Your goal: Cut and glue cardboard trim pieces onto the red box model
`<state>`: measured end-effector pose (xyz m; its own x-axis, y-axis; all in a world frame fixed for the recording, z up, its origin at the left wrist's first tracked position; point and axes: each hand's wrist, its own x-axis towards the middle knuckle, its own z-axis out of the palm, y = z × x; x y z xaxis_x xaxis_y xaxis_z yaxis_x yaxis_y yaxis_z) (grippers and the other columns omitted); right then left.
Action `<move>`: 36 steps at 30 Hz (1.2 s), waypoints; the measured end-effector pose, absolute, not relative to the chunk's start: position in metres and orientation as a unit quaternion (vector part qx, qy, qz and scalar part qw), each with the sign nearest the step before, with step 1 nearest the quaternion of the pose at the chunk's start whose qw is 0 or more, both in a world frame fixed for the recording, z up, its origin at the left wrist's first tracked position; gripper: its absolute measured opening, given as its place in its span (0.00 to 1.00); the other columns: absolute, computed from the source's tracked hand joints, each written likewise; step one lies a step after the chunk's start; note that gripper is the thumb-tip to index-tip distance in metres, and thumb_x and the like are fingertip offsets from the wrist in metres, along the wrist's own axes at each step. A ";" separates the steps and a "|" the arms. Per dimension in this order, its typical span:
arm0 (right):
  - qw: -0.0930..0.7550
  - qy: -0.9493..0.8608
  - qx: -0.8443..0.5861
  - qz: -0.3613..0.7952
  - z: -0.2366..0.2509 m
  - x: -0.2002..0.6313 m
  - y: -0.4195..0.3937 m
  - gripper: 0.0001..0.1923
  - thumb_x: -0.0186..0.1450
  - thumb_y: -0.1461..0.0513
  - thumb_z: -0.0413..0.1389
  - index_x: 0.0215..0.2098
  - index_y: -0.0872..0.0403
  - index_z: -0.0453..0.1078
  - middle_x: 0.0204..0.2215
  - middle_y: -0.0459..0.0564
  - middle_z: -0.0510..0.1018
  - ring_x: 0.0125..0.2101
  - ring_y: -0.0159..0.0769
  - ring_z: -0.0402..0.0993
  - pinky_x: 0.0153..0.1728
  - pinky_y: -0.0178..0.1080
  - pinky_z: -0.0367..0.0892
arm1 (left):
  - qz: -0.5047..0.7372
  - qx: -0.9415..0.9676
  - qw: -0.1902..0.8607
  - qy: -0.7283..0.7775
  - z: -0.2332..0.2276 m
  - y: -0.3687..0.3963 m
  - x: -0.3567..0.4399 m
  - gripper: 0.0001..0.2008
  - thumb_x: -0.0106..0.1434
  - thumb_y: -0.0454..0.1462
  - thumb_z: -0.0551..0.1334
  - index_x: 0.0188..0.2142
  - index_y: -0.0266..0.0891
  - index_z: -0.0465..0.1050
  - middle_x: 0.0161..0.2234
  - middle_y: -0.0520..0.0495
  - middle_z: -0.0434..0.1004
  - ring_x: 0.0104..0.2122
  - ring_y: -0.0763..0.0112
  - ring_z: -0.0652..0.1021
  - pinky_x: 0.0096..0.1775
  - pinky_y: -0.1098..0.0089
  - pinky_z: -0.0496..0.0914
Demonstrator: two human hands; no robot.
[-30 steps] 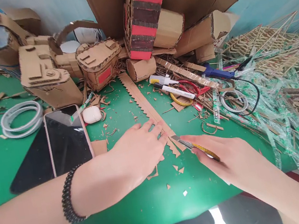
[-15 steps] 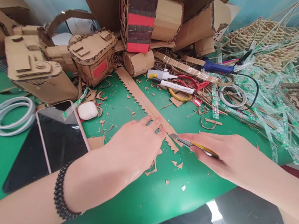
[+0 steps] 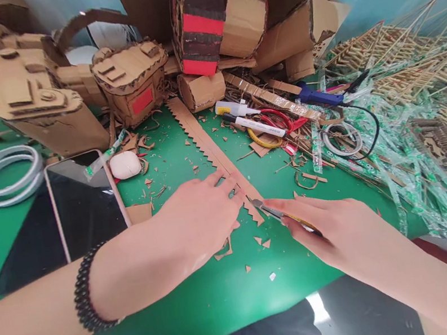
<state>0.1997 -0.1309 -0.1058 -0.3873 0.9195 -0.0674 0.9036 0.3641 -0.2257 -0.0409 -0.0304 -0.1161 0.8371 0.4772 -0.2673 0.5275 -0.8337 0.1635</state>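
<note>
A long cardboard strip (image 3: pixel 202 139) with a sawtooth left edge lies slantwise on the green table (image 3: pixel 233 326). My left hand (image 3: pixel 197 215) presses on its near half, fingers stretched out and palm down. In my right hand (image 3: pixel 327 224) is a utility knife (image 3: pixel 274 211), gripped between thumb and fingers. The blade touches the strip close to its near end, where a slit splits the toothed edge from the plain side. Small cardboard triangles (image 3: pixel 266 244) are scattered around the strip.
Cardboard models (image 3: pixel 130 86) stand along the back. To the left are a phone (image 3: pixel 87 207), an earbud case (image 3: pixel 125 165) and tape rolls (image 3: pixel 6 175). Farther right lie a marker (image 3: pixel 259 126), a blue-handled tool (image 3: pixel 318 94), plastic wrappers (image 3: pixel 412 170) and bundled sticks (image 3: pixel 405 51).
The view has shifted slightly, so most things sit a little farther left. The knife stays at the strip's near end, and my left hand still presses on the strip.
</note>
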 end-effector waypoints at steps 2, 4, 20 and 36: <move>0.036 -0.826 -0.551 0.111 -0.106 0.199 -0.132 0.21 0.77 0.63 0.49 0.63 0.47 0.75 0.30 0.45 0.85 0.19 0.34 0.79 0.22 0.35 0.69 | -0.095 0.952 0.114 0.268 -0.117 -0.032 -0.041 0.24 0.73 0.42 0.65 0.66 0.41 0.74 0.71 0.39 0.69 0.68 0.47 0.72 0.53 0.59 0.77; 0.039 -0.829 -0.549 0.097 -0.106 0.199 -0.132 0.21 0.77 0.63 0.49 0.62 0.47 0.76 0.29 0.44 0.85 0.19 0.35 0.79 0.22 0.36 0.69 | -0.099 0.953 0.105 0.267 -0.118 -0.034 -0.041 0.25 0.72 0.42 0.65 0.67 0.42 0.73 0.71 0.39 0.69 0.69 0.47 0.71 0.53 0.60 0.77; 0.012 -0.843 -0.538 0.010 -0.105 0.189 -0.134 0.21 0.78 0.62 0.46 0.61 0.49 0.76 0.25 0.41 0.79 0.12 0.33 0.68 0.16 0.40 0.50 | -0.145 0.950 0.086 0.261 -0.114 -0.040 -0.038 0.31 0.73 0.43 0.65 0.71 0.37 0.66 0.75 0.37 0.60 0.73 0.42 0.65 0.61 0.49 0.74; -0.069 -0.834 -0.542 -0.070 -0.096 0.164 -0.139 0.22 0.69 0.66 0.53 0.59 0.51 0.78 0.20 0.42 0.73 0.09 0.33 0.65 0.19 0.39 0.36 | -0.199 0.935 0.131 0.262 -0.112 -0.056 -0.024 0.29 0.72 0.32 0.60 0.72 0.32 0.65 0.73 0.34 0.57 0.74 0.45 0.62 0.68 0.41 0.68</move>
